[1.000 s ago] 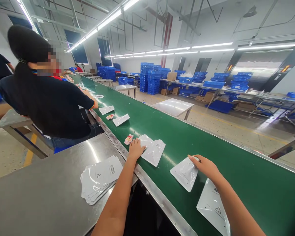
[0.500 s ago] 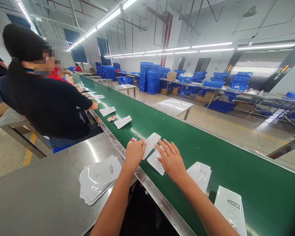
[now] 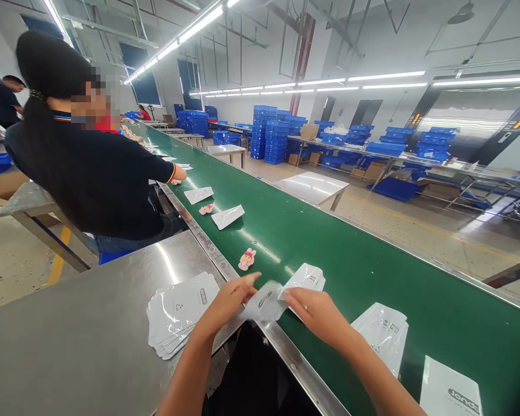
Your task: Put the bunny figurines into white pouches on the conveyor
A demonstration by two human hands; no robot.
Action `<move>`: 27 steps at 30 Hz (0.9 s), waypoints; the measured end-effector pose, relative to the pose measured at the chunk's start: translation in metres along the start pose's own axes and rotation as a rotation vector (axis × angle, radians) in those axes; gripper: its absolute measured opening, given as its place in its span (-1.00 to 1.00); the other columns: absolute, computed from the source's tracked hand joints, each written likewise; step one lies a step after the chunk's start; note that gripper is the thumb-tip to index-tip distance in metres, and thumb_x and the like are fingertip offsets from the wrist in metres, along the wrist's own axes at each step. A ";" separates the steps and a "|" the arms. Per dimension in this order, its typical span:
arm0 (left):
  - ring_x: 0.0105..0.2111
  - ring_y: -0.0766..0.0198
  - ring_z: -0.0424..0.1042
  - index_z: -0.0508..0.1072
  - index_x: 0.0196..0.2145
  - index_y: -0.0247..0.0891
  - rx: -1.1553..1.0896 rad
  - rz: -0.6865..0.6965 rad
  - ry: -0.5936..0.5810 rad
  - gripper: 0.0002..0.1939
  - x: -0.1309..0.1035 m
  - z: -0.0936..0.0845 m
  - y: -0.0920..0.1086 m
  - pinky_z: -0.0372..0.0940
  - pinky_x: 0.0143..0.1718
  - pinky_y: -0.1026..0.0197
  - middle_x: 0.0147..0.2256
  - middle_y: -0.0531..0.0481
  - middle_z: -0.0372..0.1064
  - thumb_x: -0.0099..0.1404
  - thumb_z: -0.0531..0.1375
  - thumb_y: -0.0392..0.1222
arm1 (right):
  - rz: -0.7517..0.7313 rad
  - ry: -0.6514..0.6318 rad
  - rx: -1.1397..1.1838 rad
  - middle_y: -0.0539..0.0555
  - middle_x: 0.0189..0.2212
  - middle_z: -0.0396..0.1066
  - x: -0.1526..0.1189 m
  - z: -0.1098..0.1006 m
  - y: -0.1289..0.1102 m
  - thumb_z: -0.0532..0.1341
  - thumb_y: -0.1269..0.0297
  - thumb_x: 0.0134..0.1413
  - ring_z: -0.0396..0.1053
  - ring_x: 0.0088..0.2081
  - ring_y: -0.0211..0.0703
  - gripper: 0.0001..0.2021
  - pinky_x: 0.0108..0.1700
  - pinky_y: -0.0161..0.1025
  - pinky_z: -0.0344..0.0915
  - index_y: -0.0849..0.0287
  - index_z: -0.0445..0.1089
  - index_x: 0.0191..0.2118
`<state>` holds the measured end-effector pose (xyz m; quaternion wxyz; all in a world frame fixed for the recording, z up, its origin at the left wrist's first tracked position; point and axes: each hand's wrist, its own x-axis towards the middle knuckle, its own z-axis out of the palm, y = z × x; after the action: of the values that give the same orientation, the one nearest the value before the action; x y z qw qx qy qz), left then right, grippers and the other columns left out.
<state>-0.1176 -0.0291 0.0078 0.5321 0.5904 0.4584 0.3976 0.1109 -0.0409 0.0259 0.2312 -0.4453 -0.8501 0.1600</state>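
Note:
A small white pouch [image 3: 266,303], blurred by motion, is held between my two hands over the near metal edge of the green belt. My left hand [image 3: 230,300] grips its left side, index finger sticking out. Fingers and thumb of my right hand [image 3: 318,312] pinch the pouch's right edge. Just behind it on the belt lies another white pouch [image 3: 305,276]. A pink cartoon figure [image 3: 247,259] rests on the belt beyond my left hand. To the left, a fanned stack of white pouches [image 3: 179,312] with a printed logo lies on the metal table.
The green conveyor belt [image 3: 351,254] runs from far left to near right. More pouches lie at right [image 3: 383,335] and farther up [image 3: 227,216], beside a small figure [image 3: 206,209]. A co-worker [image 3: 82,167] sits left of the belt. The metal table [image 3: 91,312] adjoins its edge.
Both hands have drawn the pouch nearer to me and tilted it, now over the belt's metal edge. The pink figure formerly mostly behind my left hand is in full view. Pouches at right appear farther right.

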 end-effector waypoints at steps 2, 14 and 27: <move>-0.08 0.04 0.35 0.23 0.12 -0.20 -0.242 0.028 0.017 -0.30 0.001 -0.003 0.001 0.19 -0.06 0.05 -0.12 -0.13 0.42 0.19 -0.05 0.31 | 0.164 0.143 0.077 -0.04 -0.58 0.29 0.004 0.000 0.005 -0.06 0.09 0.26 0.22 -0.52 -0.26 -0.59 -0.48 -0.32 0.09 0.17 0.28 -0.52; 0.03 -0.08 0.27 0.37 -0.02 -0.32 -0.869 -0.036 -0.070 -0.48 0.019 0.015 -0.039 0.16 0.04 -0.06 -0.06 -0.23 0.38 0.21 0.12 0.11 | 0.338 0.031 0.734 -0.04 -0.56 0.17 0.027 0.021 0.002 0.02 -0.08 0.15 0.09 -0.51 -0.29 -0.57 -0.49 -0.33 -0.01 0.21 0.22 -0.50; -0.09 0.09 0.39 0.36 -0.03 -0.29 -0.879 -0.136 0.271 -0.54 0.012 0.022 -0.039 0.28 -0.02 0.09 -0.11 -0.15 0.42 0.14 0.26 -0.06 | 0.527 -0.003 0.554 0.07 -0.48 0.39 0.070 0.035 0.043 -0.06 -0.04 0.19 0.34 -0.51 -0.27 -0.56 -0.52 -0.36 0.29 0.24 0.35 -0.23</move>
<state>-0.0977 -0.0228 -0.0336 0.6921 0.2204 0.3496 0.5918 0.0869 0.0382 -0.0064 0.2923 -0.5691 -0.6313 0.4383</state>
